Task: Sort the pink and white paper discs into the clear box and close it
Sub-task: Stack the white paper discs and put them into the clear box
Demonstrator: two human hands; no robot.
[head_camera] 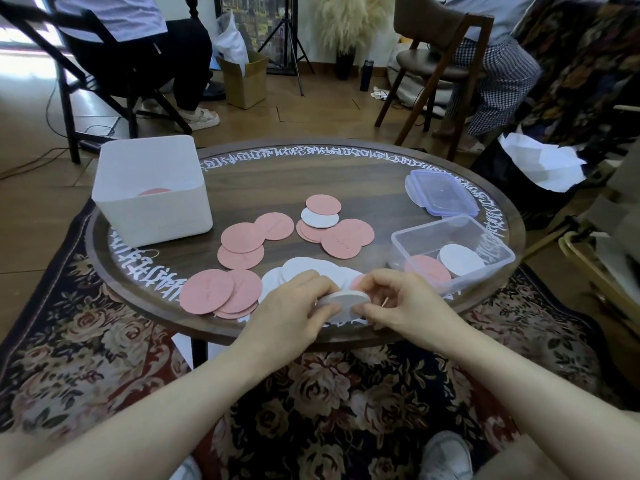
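Observation:
Both hands hold a stack of white discs (344, 301) over the table's near edge. My left hand (298, 306) grips its left side, my right hand (398, 303) pinches its right side. More white discs (301, 270) lie just behind. Pink discs lie in groups: near left (207, 295), middle left (242, 239), and centre (343, 239), where a white disc (319, 217) lies among them. The clear box (498, 247) stands open at the right with a pink disc (427, 268) and a white disc (462, 259) inside. Its purple-rimmed lid (441, 192) lies behind it.
A white square bin (152, 216) with a pink disc inside stands at the table's far left. The round wooden table (270, 174) has white lettering round its rim. People sit on chairs beyond; a cardboard box (244, 79) and a tripod are on the floor.

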